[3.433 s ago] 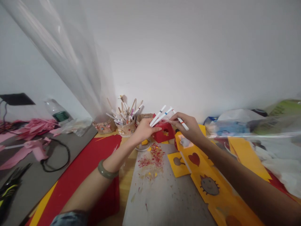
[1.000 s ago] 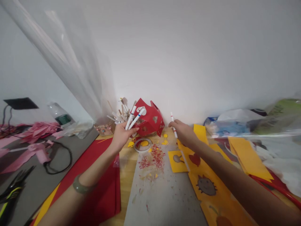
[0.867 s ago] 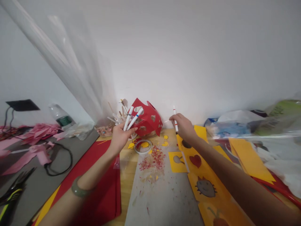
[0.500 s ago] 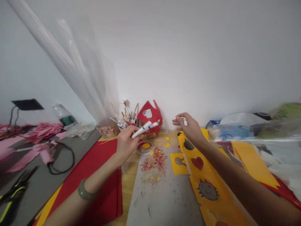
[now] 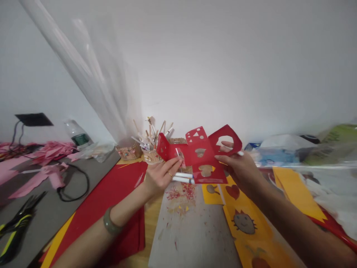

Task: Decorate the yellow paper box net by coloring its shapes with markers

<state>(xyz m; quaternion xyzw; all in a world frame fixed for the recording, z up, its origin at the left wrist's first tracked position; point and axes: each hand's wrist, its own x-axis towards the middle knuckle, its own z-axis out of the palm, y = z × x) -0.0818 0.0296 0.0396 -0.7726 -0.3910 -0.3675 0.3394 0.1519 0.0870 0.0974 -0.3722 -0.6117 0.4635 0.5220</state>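
A red paper cutout [image 5: 201,149], unfolded into several joined panels, is held above the grey mat [image 5: 192,238]. Hearts, triangles, dots and a large round hole are cut through its panels. My left hand [image 5: 161,174] pinches its left part, where a shiny clear strip [image 5: 179,153] shows. My right hand [image 5: 242,163] grips the right panel, its fingertips seen through the round hole. A white marker [image 5: 240,153] sticks out at that hand. Two white markers [image 5: 184,181] lie beside my left fingers, under the cutout; whether that hand holds them I cannot tell.
Several pens and sticks stand in a decorated cup [image 5: 152,156] by the wall. Red paper sheets [image 5: 114,208] and pliers [image 5: 19,223] lie at left, near a pink glue gun [image 5: 52,176]. Yellow cards [image 5: 244,223] with drawings run down the right. Red and yellow scraps litter the mat.
Both hands have taken hold of the red cutout, which stood against the wall, and brought it nearer and opened it out. The markers from my left hand now show beneath it.
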